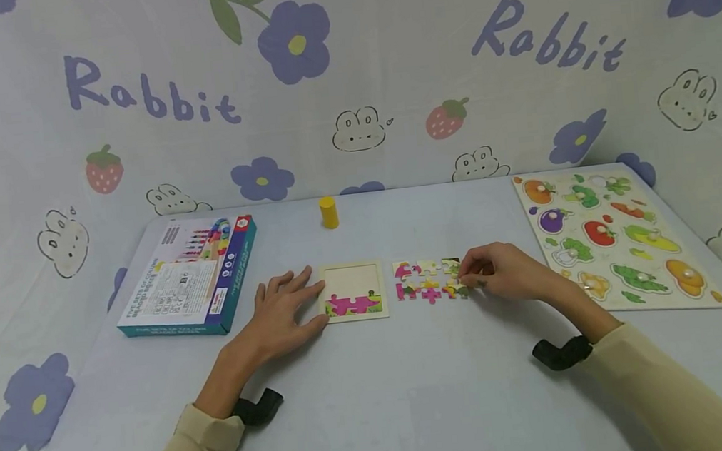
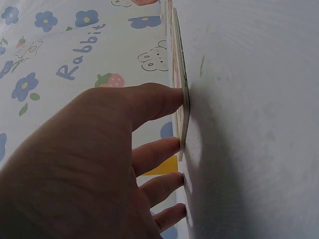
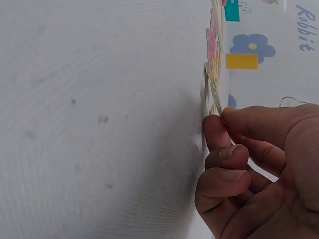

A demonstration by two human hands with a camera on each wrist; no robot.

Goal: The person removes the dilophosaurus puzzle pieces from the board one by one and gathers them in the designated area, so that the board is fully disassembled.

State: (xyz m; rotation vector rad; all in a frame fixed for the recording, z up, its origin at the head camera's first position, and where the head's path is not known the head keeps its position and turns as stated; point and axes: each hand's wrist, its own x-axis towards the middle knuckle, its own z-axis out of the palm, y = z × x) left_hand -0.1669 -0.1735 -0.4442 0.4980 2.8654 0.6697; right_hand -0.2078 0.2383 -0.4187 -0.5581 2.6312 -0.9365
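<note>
A shallow wooden puzzle tray (image 1: 353, 280) lies mid-table, its bottom row filled with pink and green pieces. My left hand (image 1: 286, 316) rests at its left side, thumb and forefinger touching the edge with the fingers spread; the left wrist view shows the thumb (image 2: 154, 102) against the thin tray edge. Right of the tray lie several loose jigsaw pieces (image 1: 430, 294) in rows. At their right end my right hand (image 1: 510, 271) pinches a jigsaw piece (image 3: 216, 93) between thumb and forefinger. That piece is tilted up from the table in the right wrist view; its picture is mostly hidden there.
A boxed game (image 1: 182, 284) lies at the left. Behind the tray a yellow cylinder (image 1: 329, 213) stands upright. On the right lies a vegetable peg board (image 1: 610, 275), close to my right forearm. A printed cloth (image 1: 384, 51) hangs behind the table.
</note>
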